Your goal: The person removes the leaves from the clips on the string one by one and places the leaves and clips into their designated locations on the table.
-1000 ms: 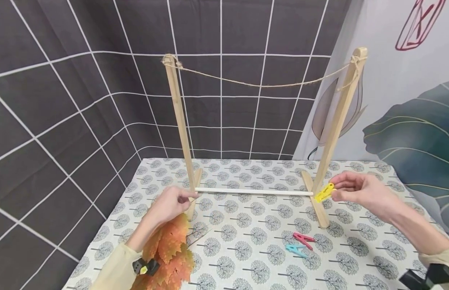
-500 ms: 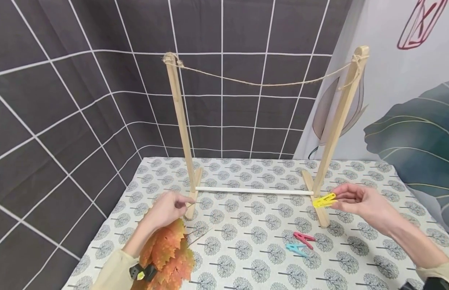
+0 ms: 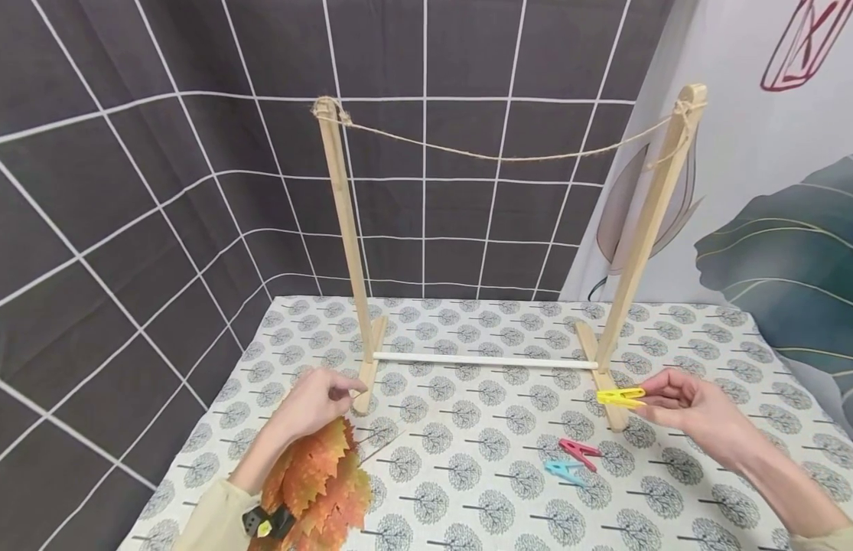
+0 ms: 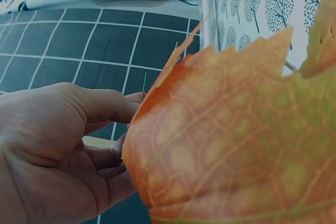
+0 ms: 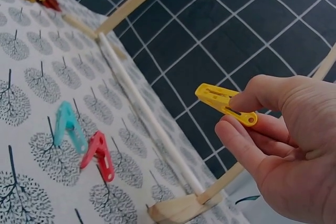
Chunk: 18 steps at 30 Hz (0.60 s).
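My left hand pinches an orange maple leaf, its thin stem end showing at the fingertips. The leaf hangs below the hand and, in the left wrist view, its blade hides much of the scene. Over the front of the stand's right foot, my right hand holds a yellow clothespin between thumb and fingers. The right wrist view shows the same clothespin with the thumb on its handle end. Another orange leaf lies on the table beneath the held one.
Behind the hands stands a wooden frame with a left post and right post. A slack twine line joins their tops, a white rod their bases. A red clothespin and blue clothespin lie on the patterned cloth.
The left hand has drawn slightly left and toward me, bringing the leaf with it. The right hand has lowered a little, and the yellow clothespin has turned from tilted to nearly level.
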Tool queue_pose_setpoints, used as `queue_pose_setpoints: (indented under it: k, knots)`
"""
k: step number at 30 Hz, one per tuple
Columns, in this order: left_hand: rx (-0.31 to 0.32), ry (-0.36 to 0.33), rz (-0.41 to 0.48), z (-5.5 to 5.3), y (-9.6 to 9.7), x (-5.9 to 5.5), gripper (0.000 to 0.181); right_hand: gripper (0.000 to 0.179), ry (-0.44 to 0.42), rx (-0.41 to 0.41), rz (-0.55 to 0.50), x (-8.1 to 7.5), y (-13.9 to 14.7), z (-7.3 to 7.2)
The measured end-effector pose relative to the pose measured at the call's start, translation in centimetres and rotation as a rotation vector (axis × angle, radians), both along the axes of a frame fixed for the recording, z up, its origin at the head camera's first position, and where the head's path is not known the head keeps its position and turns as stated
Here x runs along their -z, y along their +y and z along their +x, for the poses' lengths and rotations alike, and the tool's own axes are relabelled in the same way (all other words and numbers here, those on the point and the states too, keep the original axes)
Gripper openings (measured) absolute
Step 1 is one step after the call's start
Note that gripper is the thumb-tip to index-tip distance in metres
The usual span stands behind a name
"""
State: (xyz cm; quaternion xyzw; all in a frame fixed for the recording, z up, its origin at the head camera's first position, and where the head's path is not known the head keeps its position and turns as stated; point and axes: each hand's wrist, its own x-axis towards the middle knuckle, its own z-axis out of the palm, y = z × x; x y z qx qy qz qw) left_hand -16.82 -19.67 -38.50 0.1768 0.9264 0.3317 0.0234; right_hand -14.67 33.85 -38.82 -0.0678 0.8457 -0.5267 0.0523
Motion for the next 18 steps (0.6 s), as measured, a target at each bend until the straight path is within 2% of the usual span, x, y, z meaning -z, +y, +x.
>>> queue_pose_setpoints:
  k: [8, 18]
  knots:
    - [0.01, 0.003, 0.004, 0.2, -0.2, 0.4, 0.033, 0.026, -0.017, 0.017, -0.051, 1.4, 0.4, 0.7]
    - [-0.018, -0.028, -0.017, 0.5, -0.1, 0.8, 0.033, 0.028, -0.069, 0.038, -0.092, 3.4, 0.5, 1.5]
